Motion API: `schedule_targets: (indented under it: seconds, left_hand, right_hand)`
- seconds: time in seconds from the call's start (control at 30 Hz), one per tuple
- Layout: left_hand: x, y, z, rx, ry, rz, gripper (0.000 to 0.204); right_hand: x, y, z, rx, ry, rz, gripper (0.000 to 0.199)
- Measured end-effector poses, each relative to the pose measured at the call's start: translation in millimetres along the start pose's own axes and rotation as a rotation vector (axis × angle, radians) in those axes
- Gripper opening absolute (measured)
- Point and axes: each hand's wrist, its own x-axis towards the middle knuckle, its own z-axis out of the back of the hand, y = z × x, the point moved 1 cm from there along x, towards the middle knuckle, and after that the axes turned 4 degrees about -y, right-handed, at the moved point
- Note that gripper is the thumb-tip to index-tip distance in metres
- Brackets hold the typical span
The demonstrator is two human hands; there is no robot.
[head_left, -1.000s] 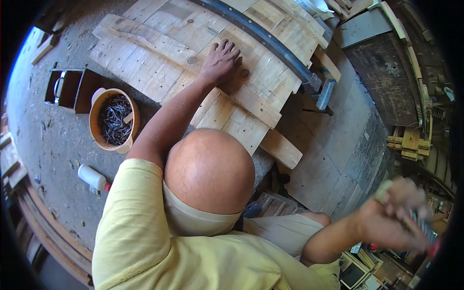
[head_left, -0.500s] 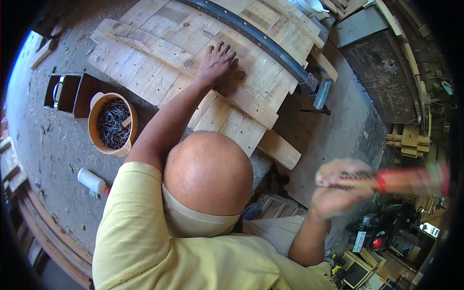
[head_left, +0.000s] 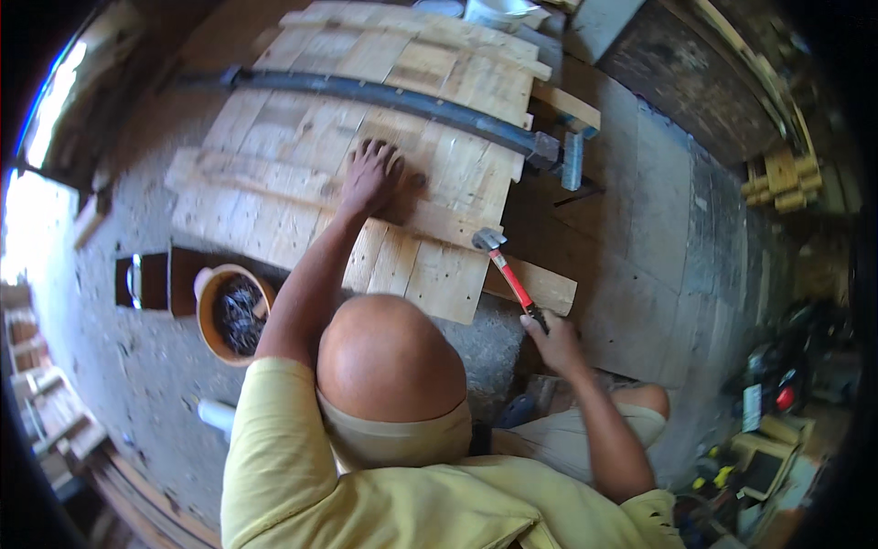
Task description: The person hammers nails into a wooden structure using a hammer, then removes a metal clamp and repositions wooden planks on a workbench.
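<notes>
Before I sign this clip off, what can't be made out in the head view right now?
Head view: palm of the left hand, hidden by its own back.
Head view: part of the grip of the hammer, covered by the right hand.
Head view: right end of the white bottle, behind the yellow sleeve.
Head view: single nails, blurred, too small.

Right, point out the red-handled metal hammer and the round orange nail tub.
Red-handled metal hammer (head_left: 510, 278): head view, on the red handle.
Round orange nail tub (head_left: 208, 320): head view, on its left wall.
</notes>
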Motion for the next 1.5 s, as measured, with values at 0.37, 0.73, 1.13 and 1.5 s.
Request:
schedule_targets:
  seconds: [0.37, 0.73, 1.13, 1.5]
  left_hand:
    - [-2, -14, 88, 0.186, 0.632, -0.159, 0.041]
    - [53, -122, 98, 0.23, 0.875, -0.293, 0.041]
    - [60, -183, -14, 0.099, 0.688, -0.46, 0.034]
    - [12, -203, -94, -0.082, 0.318, -0.243, 0.031]
  right_hand:
    - [0, -32, 118, -0.46, 0.389, 0.203, 0.019]
    - [24, -46, 11, -0.513, 0.408, 0.502, 0.015]
    - [39, -14, 36, -0.402, 0.72, 0.495, 0.031]
    - [89, -33, 38, -0.143, 0.534, 0.477, 0.026]
